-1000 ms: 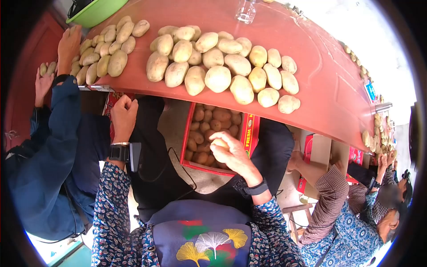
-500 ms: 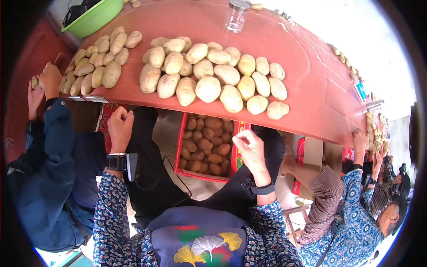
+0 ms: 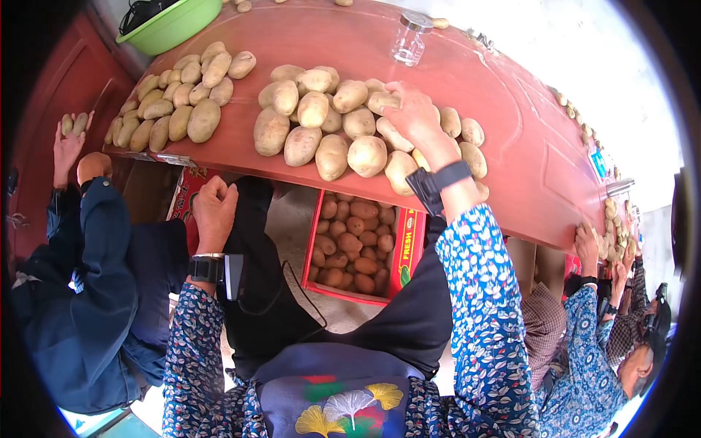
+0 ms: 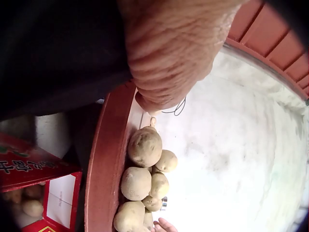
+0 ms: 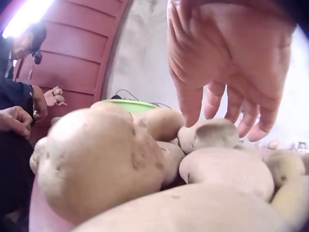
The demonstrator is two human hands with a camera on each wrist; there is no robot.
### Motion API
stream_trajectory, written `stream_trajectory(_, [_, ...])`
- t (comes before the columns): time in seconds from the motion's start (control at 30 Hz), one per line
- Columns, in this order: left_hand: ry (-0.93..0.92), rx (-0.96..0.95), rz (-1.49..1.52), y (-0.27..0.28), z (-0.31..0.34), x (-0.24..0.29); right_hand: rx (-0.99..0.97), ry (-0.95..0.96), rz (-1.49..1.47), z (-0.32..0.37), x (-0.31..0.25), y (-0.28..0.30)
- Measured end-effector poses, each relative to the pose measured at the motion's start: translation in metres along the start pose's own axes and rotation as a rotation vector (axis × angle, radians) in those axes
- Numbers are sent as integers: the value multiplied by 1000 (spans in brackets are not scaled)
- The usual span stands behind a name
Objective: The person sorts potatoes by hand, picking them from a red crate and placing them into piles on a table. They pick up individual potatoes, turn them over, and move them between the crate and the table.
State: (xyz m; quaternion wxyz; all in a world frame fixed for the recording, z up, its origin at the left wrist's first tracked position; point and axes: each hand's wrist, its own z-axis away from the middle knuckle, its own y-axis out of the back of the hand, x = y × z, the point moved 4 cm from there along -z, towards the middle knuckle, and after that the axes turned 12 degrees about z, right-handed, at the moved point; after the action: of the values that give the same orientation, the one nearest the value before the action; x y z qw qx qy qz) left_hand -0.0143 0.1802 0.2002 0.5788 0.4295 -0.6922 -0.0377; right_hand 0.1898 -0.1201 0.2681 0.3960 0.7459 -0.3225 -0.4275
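Observation:
My right hand (image 3: pixel 418 120) reaches over the pile of pale potatoes (image 3: pixel 312 109) on the red table. In the right wrist view its fingers (image 5: pixel 235 104) hang down, spread and nearly straight. Their tips are right at a potato (image 5: pixel 212 135) at the back of the pile. My left hand (image 3: pixel 214 208) rests by my left knee, below the table edge, its fingers loosely curled with nothing seen in them. Between my knees stands a red cardboard box (image 3: pixel 410 252) full of browner potatoes (image 3: pixel 354 244).
A second potato pile (image 3: pixel 175 98) lies left on the table (image 3: pixel 511 160). Behind are a glass jar (image 3: pixel 409 44) and a green basin (image 3: pixel 164 29). At left, a person in dark blue holds small potatoes (image 3: pixel 74 124); other people sit at right.
My right hand has risen from above the box, where something pale was in its fingers, to the pile on the table. My left hand stays by the knee.

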Motion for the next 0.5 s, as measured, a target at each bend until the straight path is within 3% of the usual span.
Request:
stream_trajectory(0.03, [-4, 1, 4, 0, 0, 0, -99, -79, 66, -7, 5, -9])
stream_trajectory(0.13, [-7, 4, 4, 2, 0, 0, -156, -34, 306, -16, 5, -21])
stream_trajectory(0.23, [-15, 6, 17, 1, 1, 0, -252, -87, 288, -18, 6, -20])
stream_trajectory(0.43, [2, -27, 6, 2, 0, -2, -216, -123, 256, -11, 1, -11])
stream_trajectory(0.5, [22, -25, 15, 1, 2, -2, -112, -37, 210, -4, 12, -4])
